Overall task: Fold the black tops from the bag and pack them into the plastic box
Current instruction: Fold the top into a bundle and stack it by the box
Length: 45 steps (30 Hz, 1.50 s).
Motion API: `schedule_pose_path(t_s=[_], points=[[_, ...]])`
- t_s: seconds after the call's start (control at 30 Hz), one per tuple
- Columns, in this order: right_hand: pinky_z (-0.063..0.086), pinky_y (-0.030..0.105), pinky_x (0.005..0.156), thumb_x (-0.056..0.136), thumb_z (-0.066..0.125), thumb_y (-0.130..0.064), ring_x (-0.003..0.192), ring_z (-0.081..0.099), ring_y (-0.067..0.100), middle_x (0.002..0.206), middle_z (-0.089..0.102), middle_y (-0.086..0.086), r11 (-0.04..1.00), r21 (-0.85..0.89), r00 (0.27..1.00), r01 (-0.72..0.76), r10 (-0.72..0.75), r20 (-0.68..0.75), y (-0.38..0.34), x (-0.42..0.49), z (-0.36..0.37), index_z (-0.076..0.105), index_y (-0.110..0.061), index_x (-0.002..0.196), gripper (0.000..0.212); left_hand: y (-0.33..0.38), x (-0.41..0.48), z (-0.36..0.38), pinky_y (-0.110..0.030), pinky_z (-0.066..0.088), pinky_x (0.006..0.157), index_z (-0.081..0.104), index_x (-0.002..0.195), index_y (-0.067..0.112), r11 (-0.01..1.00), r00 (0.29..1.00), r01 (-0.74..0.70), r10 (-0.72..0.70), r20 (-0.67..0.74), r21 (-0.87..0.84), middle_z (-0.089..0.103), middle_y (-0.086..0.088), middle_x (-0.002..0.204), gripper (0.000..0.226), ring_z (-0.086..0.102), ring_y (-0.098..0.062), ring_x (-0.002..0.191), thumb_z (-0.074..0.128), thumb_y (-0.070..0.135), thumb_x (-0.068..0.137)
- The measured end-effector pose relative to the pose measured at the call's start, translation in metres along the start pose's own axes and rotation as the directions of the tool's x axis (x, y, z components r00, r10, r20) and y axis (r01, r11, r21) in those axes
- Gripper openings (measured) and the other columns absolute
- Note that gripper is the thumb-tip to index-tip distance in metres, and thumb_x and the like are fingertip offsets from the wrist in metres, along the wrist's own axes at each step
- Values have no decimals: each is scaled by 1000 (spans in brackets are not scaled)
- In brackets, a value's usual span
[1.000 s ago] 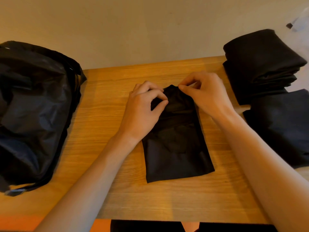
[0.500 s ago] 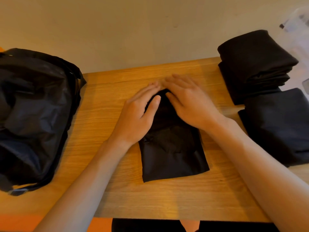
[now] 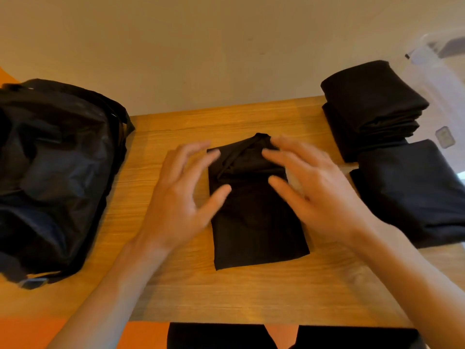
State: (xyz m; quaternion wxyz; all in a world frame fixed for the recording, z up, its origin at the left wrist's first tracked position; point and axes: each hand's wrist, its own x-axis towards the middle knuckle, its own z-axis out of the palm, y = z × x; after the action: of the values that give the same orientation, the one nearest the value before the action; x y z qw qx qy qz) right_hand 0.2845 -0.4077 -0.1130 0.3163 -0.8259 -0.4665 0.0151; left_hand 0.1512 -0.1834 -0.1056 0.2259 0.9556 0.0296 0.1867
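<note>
Black top (image 3: 254, 217), folded, lies in the middle of the worktop (image 3: 226, 293). Your left hand (image 3: 176, 202) and right hand (image 3: 319, 195) hover over its far end, fingers (image 3: 191, 152) spread, gripping nothing. There's the bag (image 3: 50, 177) at the left edge, the folded stack (image 3: 370, 109) and plastic box (image 3: 437, 79) at the far right corner.

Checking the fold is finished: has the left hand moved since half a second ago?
Yes. The left hand has shifted left, toward the bag: its fingertips, earlier over the middle of the folded top, now sit at its left edge.
</note>
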Motion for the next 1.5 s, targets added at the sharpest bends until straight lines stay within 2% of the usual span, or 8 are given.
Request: schedule_pose_path(t_s=[0.17,0.3,0.57,0.67,0.73,0.83,0.93,1.5], points=[[5,40,128,109,23,-51,158,4,16,167,23,1,880,-293,898,374,-264,352,0,-43,10,34,-26,157,55,13,-47,7,-44,23,126,40,155,8,919,906,-366,316,283,147,26,-12,167,57,20,-26,157,51,34,105],[7,45,127,110,22,-52,158,5,18,167,22,1,858,-375,907,351,-212,364,9,-56,11,31,-21,158,59,11,-67,5,-41,43,112,65,133,0,834,850,-519,480,215,188,59,-18,142,38,54,-29,135,54,25,105],[3,42,125,106,17,-63,158,0,22,169,15,12,885,-428,966,185,-82,247,19,-82,10,19,-10,161,77,-11,-65,8,-45,20,126,39,157,13,940,900,-319,259,351,124,25,-9,168,58,16,-21,157,34,47,110],[7,44,127,102,34,-68,158,5,25,170,13,10,903,-361,961,234,-159,225,12,-85,3,19,-20,163,79,0,-71,5,-45,34,119,58,143,7,934,922,-340,309,234,106,43,-15,157,64,36,-28,149,56,55,100],[18,46,126,102,47,-57,156,17,27,166,26,10,893,-329,946,308,-251,204,8,-86,2,38,-26,157,64,6,-77,3,-43,45,105,69,128,6,911,913,-390,363,185,137,57,-15,140,57,52,-29,131,69,51,93],[42,48,111,101,57,-39,140,46,29,146,54,11,881,-304,932,363,-351,95,9,-87,7,69,-22,132,37,9,-83,3,-41,48,89,74,112,8,888,897,-430,400,186,161,64,-10,118,34,59,-26,111,73,37,94],[48,42,100,102,59,-32,121,60,27,130,65,9,846,-333,906,415,-418,69,11,-87,10,74,-17,123,31,10,-83,6,-37,47,90,74,110,8,884,885,-445,411,218,145,66,-7,113,23,62,-22,106,73,26,96],[45,36,95,99,59,-24,115,58,23,130,62,4,816,-389,903,428,-403,149,15,-79,12,67,-13,131,36,14,-83,10,-37,52,95,73,112,4,947,938,-316,304,165,51,67,-8,124,23,62,-19,114,64,11,92]])
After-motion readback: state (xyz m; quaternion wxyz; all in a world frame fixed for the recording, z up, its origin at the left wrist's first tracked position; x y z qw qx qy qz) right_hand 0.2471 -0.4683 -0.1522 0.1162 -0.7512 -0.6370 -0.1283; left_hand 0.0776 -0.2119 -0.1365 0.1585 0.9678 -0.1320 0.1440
